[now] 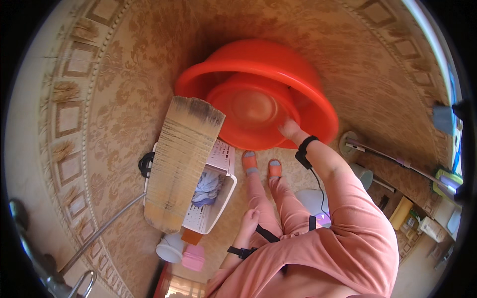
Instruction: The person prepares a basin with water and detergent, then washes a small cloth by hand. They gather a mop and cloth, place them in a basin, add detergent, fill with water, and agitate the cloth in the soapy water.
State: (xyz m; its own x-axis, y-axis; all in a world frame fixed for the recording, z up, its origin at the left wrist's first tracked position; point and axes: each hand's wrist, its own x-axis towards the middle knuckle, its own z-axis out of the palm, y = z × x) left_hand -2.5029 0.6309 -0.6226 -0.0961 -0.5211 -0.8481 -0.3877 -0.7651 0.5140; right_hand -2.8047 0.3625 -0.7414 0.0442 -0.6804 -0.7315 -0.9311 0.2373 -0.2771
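A large red plastic basin (278, 54) leans tilted against the wall, its open side toward me. Inside it sits a smaller red basin (233, 131), and my right hand (289, 129) is at that one's lower right rim, fingers slightly blurred and partly hidden as they grip the edge. Low in front of my thigh, my left hand (248, 221) is curled closed, and nothing shows in it. A worn wooden washboard (184, 164) with ridges lies across a white laundry basket (226, 196), left of the basins.
Bluish clothes (206, 188) lie in the basket. Beside it stand a white bucket (170, 248) and a pink container (194, 257). A metal faucet (54, 280) is at lower left. A long-handled mop (387, 156) and a shelf with bottles (410, 223) are at right.
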